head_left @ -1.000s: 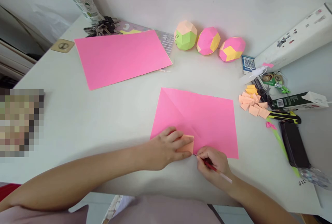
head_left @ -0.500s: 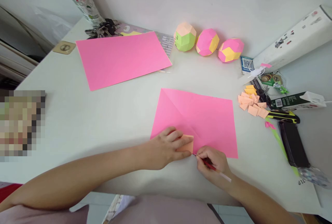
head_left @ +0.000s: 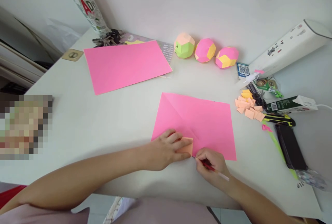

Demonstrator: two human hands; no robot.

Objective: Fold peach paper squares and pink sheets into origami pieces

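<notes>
My left hand (head_left: 166, 149) lies with fingers stretched out over a small peach paper piece (head_left: 188, 145), pressing it onto the near edge of a pink sheet of paper (head_left: 202, 122). The part of the peach piece under my fingers is hidden. In my right hand (head_left: 211, 163), a red pen (head_left: 208, 166) is pinched between thumb and fingers. Its tip meets the lower right corner of the peach piece, beside my left fingertips. A faint diagonal crease runs across the pink sheet from its far left corner.
Another pink sheet (head_left: 127, 66) lies back left, near keys (head_left: 110, 38) and a bottle (head_left: 88, 6). Three faceted paper balls (head_left: 204, 50) stand by the wall. At right are small peach paper pieces (head_left: 249, 104), a utility knife (head_left: 280, 119), a carton (head_left: 290, 104) and a black case (head_left: 290, 147).
The camera view has shifted slightly, so the far objects appear lower. Both hands, the pen and the peach piece keep nearly the same position on the pink sheet.
</notes>
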